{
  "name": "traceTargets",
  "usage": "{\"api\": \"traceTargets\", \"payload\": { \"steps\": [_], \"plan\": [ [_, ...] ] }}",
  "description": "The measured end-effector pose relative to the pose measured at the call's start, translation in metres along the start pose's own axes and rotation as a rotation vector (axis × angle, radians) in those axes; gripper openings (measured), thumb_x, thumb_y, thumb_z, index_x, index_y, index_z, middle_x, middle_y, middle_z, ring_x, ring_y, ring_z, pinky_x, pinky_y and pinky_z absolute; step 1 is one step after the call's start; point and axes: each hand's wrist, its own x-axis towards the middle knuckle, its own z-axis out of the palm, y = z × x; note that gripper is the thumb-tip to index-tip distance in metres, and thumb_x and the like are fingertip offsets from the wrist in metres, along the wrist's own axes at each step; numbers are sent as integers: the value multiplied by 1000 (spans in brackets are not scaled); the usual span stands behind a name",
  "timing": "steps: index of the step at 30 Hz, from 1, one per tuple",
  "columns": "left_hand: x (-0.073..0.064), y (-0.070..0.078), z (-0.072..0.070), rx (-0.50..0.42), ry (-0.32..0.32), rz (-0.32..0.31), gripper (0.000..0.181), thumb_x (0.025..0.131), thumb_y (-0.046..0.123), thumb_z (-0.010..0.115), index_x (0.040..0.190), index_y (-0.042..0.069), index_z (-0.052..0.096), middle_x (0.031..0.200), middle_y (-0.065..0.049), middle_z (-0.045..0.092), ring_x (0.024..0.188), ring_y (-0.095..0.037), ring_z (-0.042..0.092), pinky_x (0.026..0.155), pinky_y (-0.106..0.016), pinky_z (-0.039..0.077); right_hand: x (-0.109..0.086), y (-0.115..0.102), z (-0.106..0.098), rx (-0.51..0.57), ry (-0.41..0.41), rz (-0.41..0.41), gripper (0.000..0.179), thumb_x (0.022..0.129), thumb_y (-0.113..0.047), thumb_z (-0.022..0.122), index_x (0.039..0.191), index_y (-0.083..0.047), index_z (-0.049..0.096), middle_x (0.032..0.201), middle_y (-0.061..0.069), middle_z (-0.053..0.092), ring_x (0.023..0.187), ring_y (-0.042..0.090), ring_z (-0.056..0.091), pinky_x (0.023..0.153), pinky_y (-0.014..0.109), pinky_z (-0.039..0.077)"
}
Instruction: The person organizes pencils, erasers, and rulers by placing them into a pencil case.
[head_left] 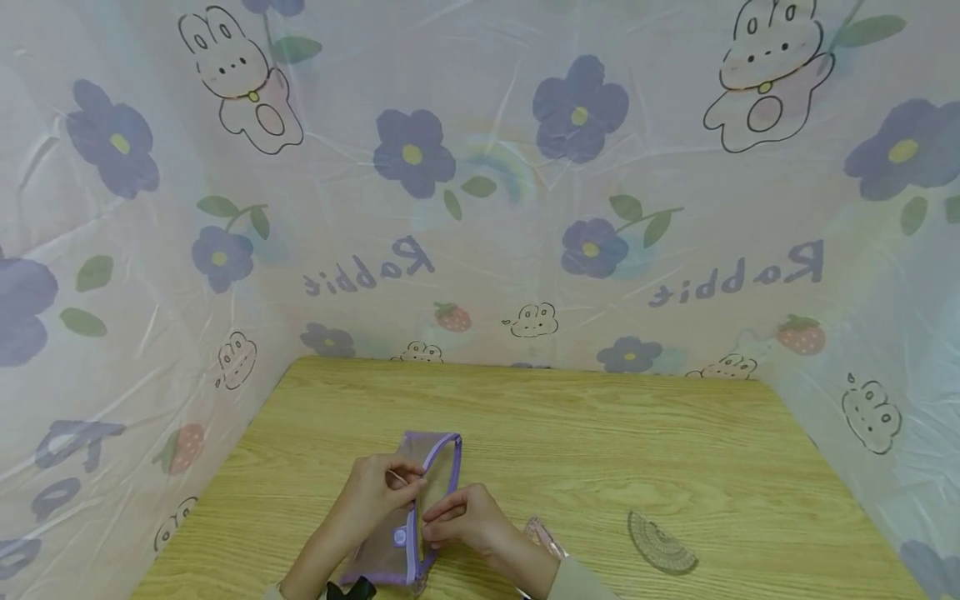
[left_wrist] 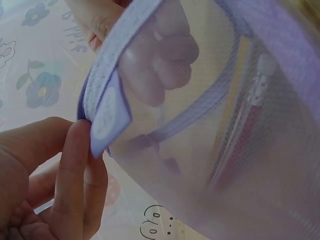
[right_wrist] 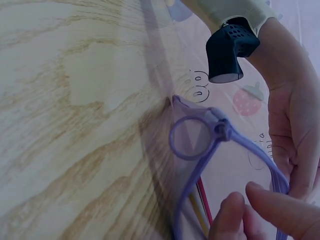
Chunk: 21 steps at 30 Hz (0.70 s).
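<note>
A see-through mesh pencil case (head_left: 390, 546) with purple trim and a zipped edge lies on the table, its mouth spread apart. My left hand (head_left: 382, 487) pinches the zipper edge near a small purple tag (left_wrist: 111, 117). At the mouth is my right hand (head_left: 467, 521), and its bent fingers show through the mesh in the left wrist view. Thumb and fingertips of that hand stand apart in the right wrist view, with nothing visible between them. Inside the case lie a yellow pencil (left_wrist: 239, 75) and a red stick-shaped pen or pencil (left_wrist: 245, 135) with a pale end.
On the wooden table (head_left: 600, 442), a clear protractor (head_left: 662, 543) lies to the right. A pinkish see-through item (head_left: 546, 537) is partly hidden under my right forearm. Rabbit-and-flower printed sheeting (head_left: 495, 208) walls the back and sides.
</note>
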Motion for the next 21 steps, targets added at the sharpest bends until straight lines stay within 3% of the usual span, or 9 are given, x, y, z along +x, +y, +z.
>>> {"api": "traceTargets", "payload": {
  "steps": [8, 16, 21],
  "plan": [
    [0, -1, 0, -11, 0, 3, 13, 91, 2, 72, 100, -7, 71, 83, -17, 71, 62, -11, 68, 57, -28, 61, 0, 1, -5, -51, 27, 16, 18, 80, 12, 74, 97, 17, 68, 82, 19, 72, 69, 18, 70, 70, 34, 63],
    [0, -1, 0, -3, -8, 4, 16, 91, 5, 73, 101, -7, 71, 82, -8, 70, 63, -12, 68, 57, -23, 60, -1, -2, -12, -54, 40, 5, 19, 81, 11, 74, 98, 17, 68, 83, 21, 72, 69, 19, 70, 71, 38, 63],
    [0, -1, 0, -18, -7, -4, 17, 91, 4, 73, 101, -9, 70, 83, -12, 70, 64, -12, 68, 57, -23, 60, -3, -6, -18, -63, 50, -8, 20, 81, 10, 75, 98, 18, 68, 82, 19, 72, 71, 19, 71, 73, 40, 63]
  ]
}}
